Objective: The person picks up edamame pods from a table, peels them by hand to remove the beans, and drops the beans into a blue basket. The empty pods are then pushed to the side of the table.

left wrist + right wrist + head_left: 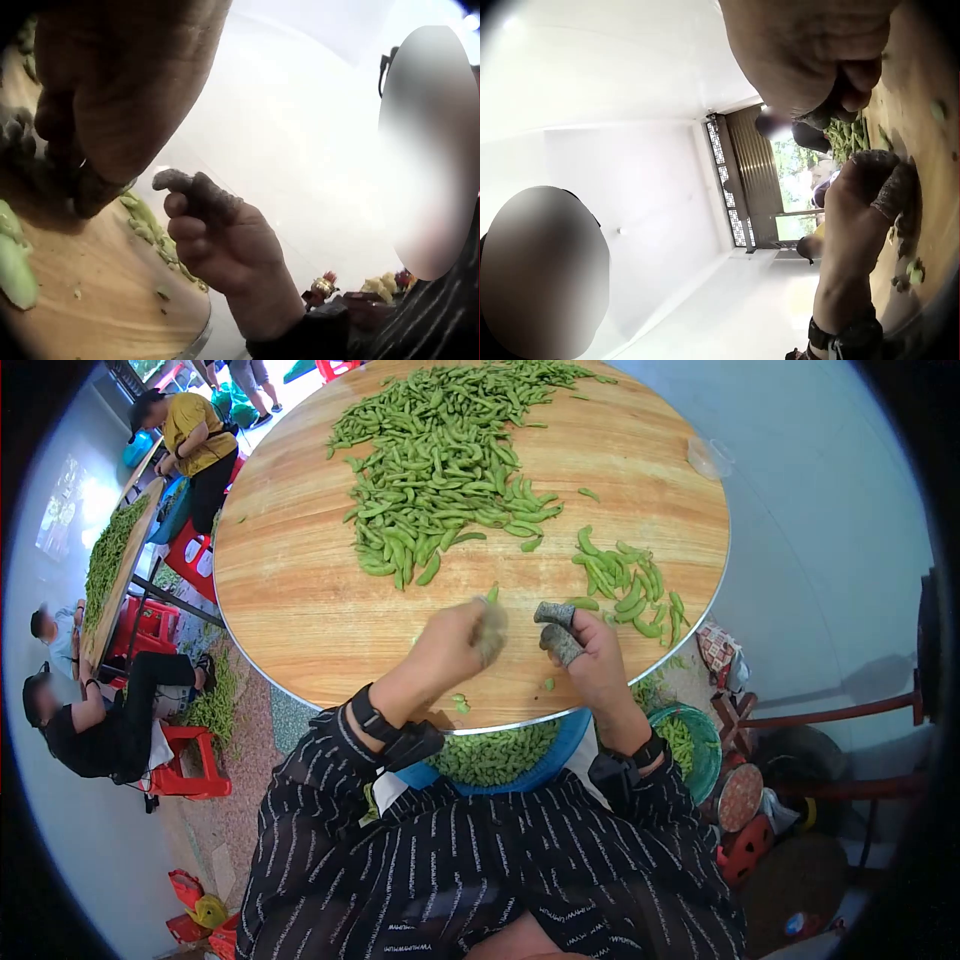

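My left hand, blurred with grey coverings on its fingers, is low over the round wooden table. A green soybean pod shows at its fingertips, pinched there. To the right, my right hand is raised near the table's edge. Grey fabric covers its thumb and index finger, which stand a little apart with nothing seen between them; its other fingers curl toward the palm in the left wrist view. Behind it lie loose pods. A large heap of pods covers the table's far side.
Below the table edge, a blue basin holds shelled green beans. A green basket with pods stands at the right. The clear plastic cup sits at the far right edge. Several people work at another table on the left.
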Demonstrator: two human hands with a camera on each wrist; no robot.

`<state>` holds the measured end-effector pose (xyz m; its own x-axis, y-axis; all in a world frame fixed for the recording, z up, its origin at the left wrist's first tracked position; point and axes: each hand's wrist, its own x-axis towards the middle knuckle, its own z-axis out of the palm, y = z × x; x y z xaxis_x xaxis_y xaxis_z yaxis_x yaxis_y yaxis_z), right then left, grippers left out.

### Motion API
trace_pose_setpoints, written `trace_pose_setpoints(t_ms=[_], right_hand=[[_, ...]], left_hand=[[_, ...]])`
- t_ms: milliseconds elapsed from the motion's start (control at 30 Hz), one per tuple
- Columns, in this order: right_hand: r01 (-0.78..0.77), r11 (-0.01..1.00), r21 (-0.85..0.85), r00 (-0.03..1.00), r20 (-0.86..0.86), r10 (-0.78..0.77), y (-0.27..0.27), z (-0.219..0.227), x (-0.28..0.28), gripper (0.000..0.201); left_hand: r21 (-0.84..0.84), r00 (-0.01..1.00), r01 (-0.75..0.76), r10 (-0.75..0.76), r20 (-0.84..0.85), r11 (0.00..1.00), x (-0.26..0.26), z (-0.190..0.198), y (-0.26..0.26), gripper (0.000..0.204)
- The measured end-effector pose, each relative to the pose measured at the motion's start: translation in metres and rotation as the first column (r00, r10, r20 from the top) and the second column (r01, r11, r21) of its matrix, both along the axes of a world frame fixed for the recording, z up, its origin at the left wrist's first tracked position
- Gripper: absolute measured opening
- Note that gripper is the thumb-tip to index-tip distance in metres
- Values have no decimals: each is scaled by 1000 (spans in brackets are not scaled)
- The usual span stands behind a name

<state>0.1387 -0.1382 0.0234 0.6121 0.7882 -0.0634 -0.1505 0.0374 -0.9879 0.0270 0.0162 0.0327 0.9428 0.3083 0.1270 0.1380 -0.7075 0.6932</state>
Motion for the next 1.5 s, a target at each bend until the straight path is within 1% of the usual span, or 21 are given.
trace_pose_setpoints(t_ms=[33,67,100,133,200,267,333,367,400,433,467,500,567,667,733,767,833,967,1133,1333,1500], right_hand=[[3,1000,-1,1000,-6,-3,1,2,-4,25],[-72,997,24,991,-109,75,0,4,-9,29],[-144,988,57,966,-209,153,0,5,-15,34],[-141,989,53,965,-214,149,1,8,-21,34],[-204,958,202,898,-350,265,8,13,-29,41],[-164,945,281,897,-356,262,13,13,-30,36],[-138,974,178,976,-141,164,13,13,-25,29],[-138,975,176,977,-139,164,12,16,-23,29],[-169,974,152,985,6,170,11,21,-22,26],[-197,973,123,973,150,178,10,23,-20,24],[-198,973,119,972,149,180,9,22,-16,24],[-227,972,58,948,244,207,9,19,-11,22],[-251,968,-9,912,332,239,8,20,-12,21],[-160,979,128,971,199,133,10,32,-20,18],[-43,989,140,987,-150,64,7,34,-23,15],[-42,989,139,986,-152,63,5,29,-23,15],[-185,968,170,944,-243,223,2,17,-20,17],[-179,961,210,938,-259,231,4,26,-27,15],[-142,980,138,942,-284,177,4,27,-28,15],[-115,981,157,969,-202,146,6,23,-30,17],[-92,979,180,958,-253,136,12,9,-28,16]], left_hand=[[-271,992,-124,125,-12,955,-3,5,0,17],[-275,992,-122,121,-23,954,-5,7,1,17],[-629,980,-67,171,106,775,-5,8,3,20],[-873,941,52,269,205,485,-6,9,5,23],[-891,937,69,278,213,450,-9,8,2,28],[-823,901,120,286,325,556,-11,10,-6,27],[-772,905,133,240,350,622,-15,11,-6,26],[-715,908,148,193,373,683,-17,11,-5,26],[-717,907,149,194,373,681,-21,22,-5,26],[-400,981,74,7,196,914,-26,42,-6,27],[-9,994,91,-91,-53,996,-29,52,-7,28],[-13,995,90,-90,-53,996,-29,52,-7,28],[487,995,101,-86,-53,868,-29,50,-9,26],[414,992,105,-65,-108,904,-28,47,-10,23],[393,999,39,-37,-12,919,-30,34,-8,22],[359,997,-20,-7,76,933,-31,28,-9,23],[362,994,-23,-16,105,932,-33,23,-12,23],[425,982,-16,-67,179,905,-32,13,-13,25],[443,990,9,-70,121,897,-34,17,-14,23],[479,985,55,-125,115,876,-34,15,-14,23],[519,988,31,-104,113,854,-31,7,-14,26]])
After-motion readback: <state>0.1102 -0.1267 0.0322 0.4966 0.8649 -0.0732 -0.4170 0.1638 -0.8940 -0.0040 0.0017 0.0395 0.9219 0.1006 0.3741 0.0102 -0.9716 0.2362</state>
